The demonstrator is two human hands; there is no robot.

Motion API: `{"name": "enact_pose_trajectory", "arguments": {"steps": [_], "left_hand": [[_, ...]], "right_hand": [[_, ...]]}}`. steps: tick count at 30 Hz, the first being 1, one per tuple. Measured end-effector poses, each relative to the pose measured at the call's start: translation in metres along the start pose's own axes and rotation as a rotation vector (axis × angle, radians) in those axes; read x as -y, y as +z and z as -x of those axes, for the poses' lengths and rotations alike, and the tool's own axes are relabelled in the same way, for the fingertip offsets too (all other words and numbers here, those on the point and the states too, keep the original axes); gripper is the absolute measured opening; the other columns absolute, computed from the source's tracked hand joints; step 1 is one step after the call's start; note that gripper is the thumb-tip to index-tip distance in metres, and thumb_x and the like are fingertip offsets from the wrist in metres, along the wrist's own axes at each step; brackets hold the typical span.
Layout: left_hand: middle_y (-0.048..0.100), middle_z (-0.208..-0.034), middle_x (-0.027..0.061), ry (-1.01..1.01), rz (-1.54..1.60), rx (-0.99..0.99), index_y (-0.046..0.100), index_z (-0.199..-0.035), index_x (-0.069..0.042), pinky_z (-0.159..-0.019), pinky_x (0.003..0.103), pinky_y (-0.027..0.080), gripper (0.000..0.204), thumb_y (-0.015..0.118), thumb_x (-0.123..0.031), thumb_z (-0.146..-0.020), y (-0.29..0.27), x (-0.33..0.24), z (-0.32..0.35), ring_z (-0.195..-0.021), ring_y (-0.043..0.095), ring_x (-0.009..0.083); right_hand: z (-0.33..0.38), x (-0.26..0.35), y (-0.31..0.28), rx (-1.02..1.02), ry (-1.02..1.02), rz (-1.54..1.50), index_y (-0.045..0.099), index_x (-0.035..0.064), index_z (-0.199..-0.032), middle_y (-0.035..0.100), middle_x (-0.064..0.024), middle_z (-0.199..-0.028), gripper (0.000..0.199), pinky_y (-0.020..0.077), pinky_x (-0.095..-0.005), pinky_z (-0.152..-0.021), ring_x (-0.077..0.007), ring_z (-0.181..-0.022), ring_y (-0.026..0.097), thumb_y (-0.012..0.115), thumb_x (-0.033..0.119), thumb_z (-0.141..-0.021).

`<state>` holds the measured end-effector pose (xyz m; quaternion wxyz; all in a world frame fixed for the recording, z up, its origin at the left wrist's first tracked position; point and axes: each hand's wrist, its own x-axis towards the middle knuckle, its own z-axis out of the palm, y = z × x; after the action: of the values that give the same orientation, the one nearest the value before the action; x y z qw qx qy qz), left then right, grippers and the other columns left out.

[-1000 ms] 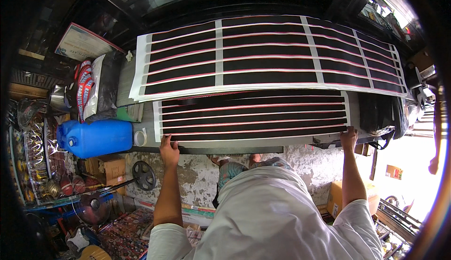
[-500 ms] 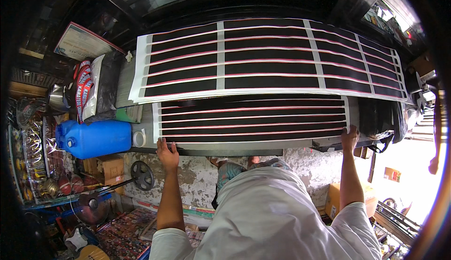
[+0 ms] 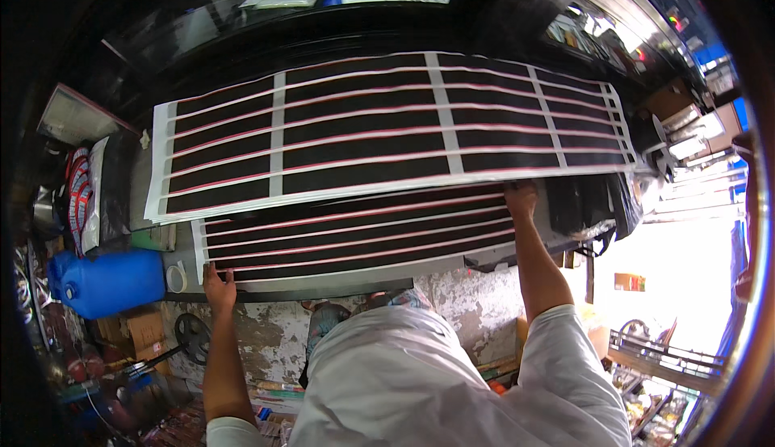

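A smaller black printed sheet (image 3: pixel 363 225) with white and red stripes lies flat on the grey tabletop. Its far part is covered by a larger stack of similar striped sheets (image 3: pixel 363 140). At the near left corner of the smaller sheet rests my left hand (image 3: pixel 219 287), fingers stretched out and apart, thumb by the edge. My right hand (image 3: pixel 523 199) touches the right edge of the same sheet, close under the front border of the large stack. Its fingertips are small and blurred, so their grip cannot be made out.
Left of the sheets stand a blue jerrycan (image 3: pixel 109 283) and a roll of tape (image 3: pixel 176 277). Black plastic bags (image 3: pixel 593 205) lie at the table's right end. Beneath the table are a dark handwheel (image 3: pixel 192 338) and a cardboard box (image 3: pixel 147 330).
The view has turned, shifting everything leftward. My right hand has moved from the near right corner of the smaller sheet up its right edge. My left hand stays at the near left corner.
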<state>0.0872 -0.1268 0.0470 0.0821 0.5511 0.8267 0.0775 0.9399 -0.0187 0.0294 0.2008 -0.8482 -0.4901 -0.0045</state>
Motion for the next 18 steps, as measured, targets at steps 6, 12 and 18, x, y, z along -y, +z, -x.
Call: {"name": "enact_pose_trajectory", "arguments": {"steps": [6,12,18], "left_hand": [[0.045,-0.169,0.0284,-0.040,0.121,0.156,0.047,-0.163,-0.004,-0.131,0.049,0.039,0.088,0.090,-0.016,-0.087,-0.011,-0.027,-0.067,-0.156,0.045,0.0434],[0.038,-0.174,0.0261,-0.005,0.129,0.366,0.031,-0.172,-0.007,-0.132,0.047,0.038,0.098,0.086,-0.023,-0.093,-0.046,-0.038,-0.126,-0.161,0.039,0.0415],[0.055,-0.162,0.0260,-0.094,-0.117,0.422,0.045,-0.165,-0.007,-0.120,0.053,0.050,0.070,0.073,-0.028,-0.105,-0.036,-0.050,-0.147,-0.147,0.056,0.0439]], "right_hand": [[-0.048,-0.066,0.044,-0.012,-0.200,0.346,0.073,0.0061,-0.134,0.076,-0.0225,-0.133,0.054,0.0579,-0.0575,-0.102,-0.0458,-0.120,0.072,0.073,0.044,-0.096],[-0.062,-0.046,0.048,0.031,-0.257,0.334,0.072,0.0064,-0.136,0.074,-0.0225,-0.135,0.054,0.0565,-0.0571,-0.104,-0.0457,-0.123,0.070,0.072,0.044,-0.097],[-0.072,-0.060,0.035,0.024,-0.273,0.342,0.071,0.0066,-0.138,0.072,-0.0225,-0.138,0.055,0.0551,-0.0567,-0.107,-0.0457,-0.126,0.068,0.071,0.044,-0.098]]}}
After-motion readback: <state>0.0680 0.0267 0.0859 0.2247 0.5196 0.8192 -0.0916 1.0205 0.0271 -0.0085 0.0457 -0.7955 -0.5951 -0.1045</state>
